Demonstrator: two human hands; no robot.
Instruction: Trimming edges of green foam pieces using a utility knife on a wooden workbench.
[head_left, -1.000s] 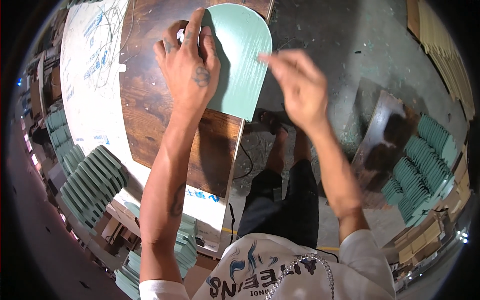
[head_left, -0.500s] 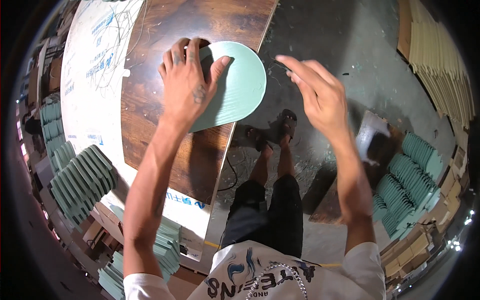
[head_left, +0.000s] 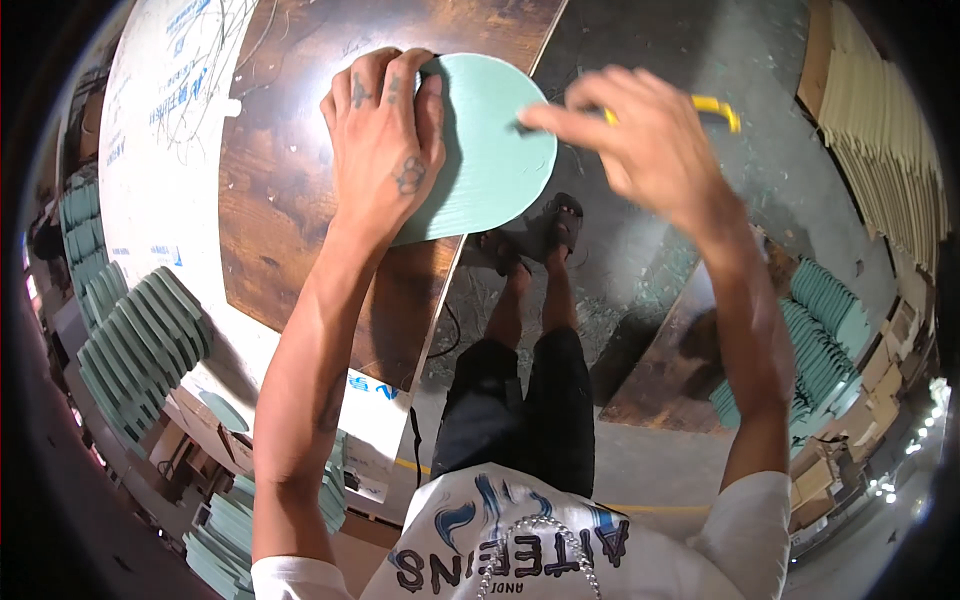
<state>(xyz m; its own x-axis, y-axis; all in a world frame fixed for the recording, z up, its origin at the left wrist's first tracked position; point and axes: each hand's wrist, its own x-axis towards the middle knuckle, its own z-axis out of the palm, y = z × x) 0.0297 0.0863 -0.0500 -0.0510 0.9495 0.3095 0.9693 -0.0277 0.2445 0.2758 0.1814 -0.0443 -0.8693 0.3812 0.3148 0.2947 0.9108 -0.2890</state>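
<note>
My left hand (head_left: 385,140) grips the left side of a pale green, round-ended foam-like panel (head_left: 490,150), thumb drawn in beside the fingers. The panel is over the brown wood-grain board (head_left: 290,190) and sticks out past its right edge. Closed around a yellow tool (head_left: 718,112) that looks like a utility knife, my right hand (head_left: 650,140) is over the panel's right rim. Its index finger points at the panel, with a small dark spot below the fingertip. Most of the tool is hidden by the hand.
Under the board is a white printed sheet (head_left: 170,190) with thin loose strands on it. Stacked green panels stand at left (head_left: 145,350) and right (head_left: 820,340). Pale yellow sheets (head_left: 880,130) lean at far right. Green scraps litter the floor near my feet.
My right hand has moved up to the panel's rim, and the yellow tool now shows in it. The panel and my left hand have shifted slightly up; the left thumb has drawn in.
</note>
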